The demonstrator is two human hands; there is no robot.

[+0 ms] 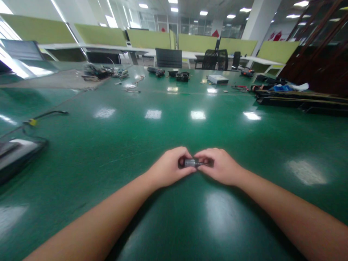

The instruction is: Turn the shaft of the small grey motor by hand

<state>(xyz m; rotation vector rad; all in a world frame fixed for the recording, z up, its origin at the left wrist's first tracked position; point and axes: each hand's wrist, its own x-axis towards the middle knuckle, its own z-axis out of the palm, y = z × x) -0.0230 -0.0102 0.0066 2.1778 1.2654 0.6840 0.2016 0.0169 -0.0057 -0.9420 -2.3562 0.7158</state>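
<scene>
Thumb and fingers of the left hand (171, 166) curl narrowly around a small grey cylinder (189, 162), while the right hand (224, 166) pinches its thin, dark end between thumb and forefinger. With the hands as the centre of the dial, the cylinder lies between the two sets of fingertips, its thin end pointing towards three o'clock; whether that end is a separate piece is too small to tell. Both hands are low over the green table (152, 137), and I cannot tell whether the cylinder touches its surface. At nine o'clock, well apart from the hands, sits a blurred dark-edged device (20, 154), with a black cable (51, 113) between nine and ten. Further off at ten o'clock lies a pile of parts (95, 71). Some black parts (182, 76) sit just before twelve, and a flat whitish box (218, 79) lies between twelve and one. Long dark panels (301, 100) are stacked at two o'clock. Beyond the table's far edge, a black office chair (168, 58) stands between eleven and twelve, in front of yellow-green partitions (152, 38).
</scene>
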